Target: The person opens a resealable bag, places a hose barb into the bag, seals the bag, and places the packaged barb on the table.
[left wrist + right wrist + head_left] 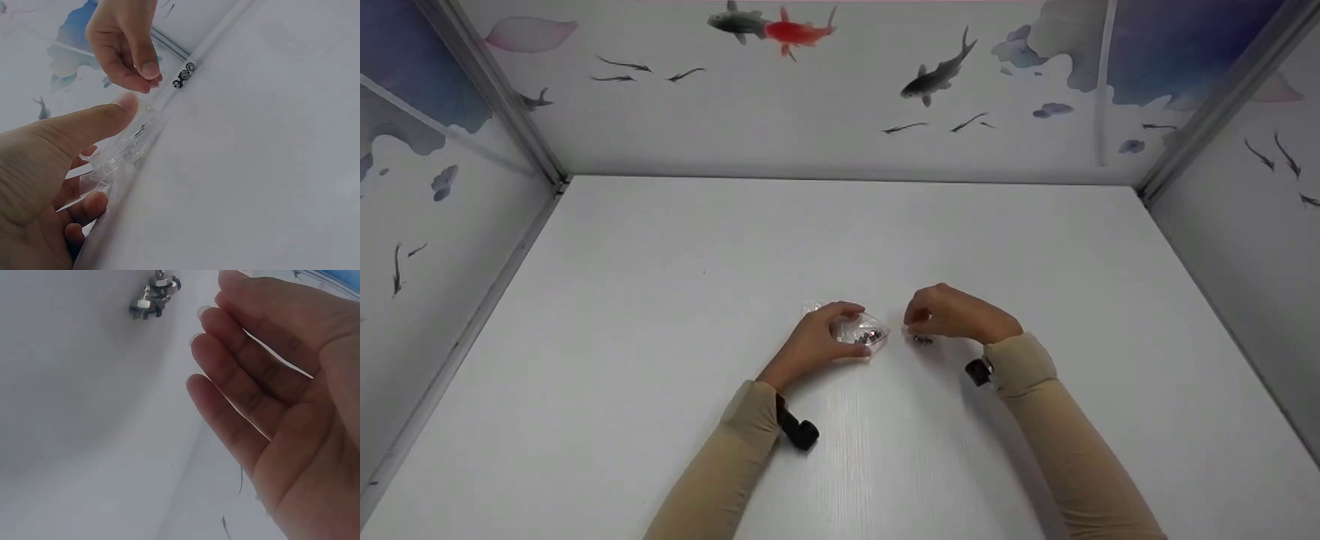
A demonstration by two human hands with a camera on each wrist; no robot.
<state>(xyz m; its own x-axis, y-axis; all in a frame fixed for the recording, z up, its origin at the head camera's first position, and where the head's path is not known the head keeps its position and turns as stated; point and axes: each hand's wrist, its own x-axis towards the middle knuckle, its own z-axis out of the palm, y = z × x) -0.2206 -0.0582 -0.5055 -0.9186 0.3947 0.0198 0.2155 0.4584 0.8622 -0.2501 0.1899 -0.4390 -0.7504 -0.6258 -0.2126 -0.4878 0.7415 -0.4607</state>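
My left hand (817, 335) curls its thumb and fingers round a clear plastic bag (851, 328). Small shiny metal parts show through the bag near its right end. In the left wrist view, the crinkled bag (115, 154) lies between thumb and fingers. Just right of it, my right hand (949, 311) hovers over a few loose metal fittings (922, 340) on the table. Those fittings (152, 301) have silver nuts and dark rings and sit close together, apart from the fingertips. The right fingers (225, 363) are loosely bent, thumb near the index finger, with nothing visible between them.
The white table (660, 240) reaches back to a white panel (840, 135) printed with fish and lotus shapes. Side panels (435, 225) stand left and right, with grey metal posts at the back corners. Each wrist carries a small black camera (802, 433).
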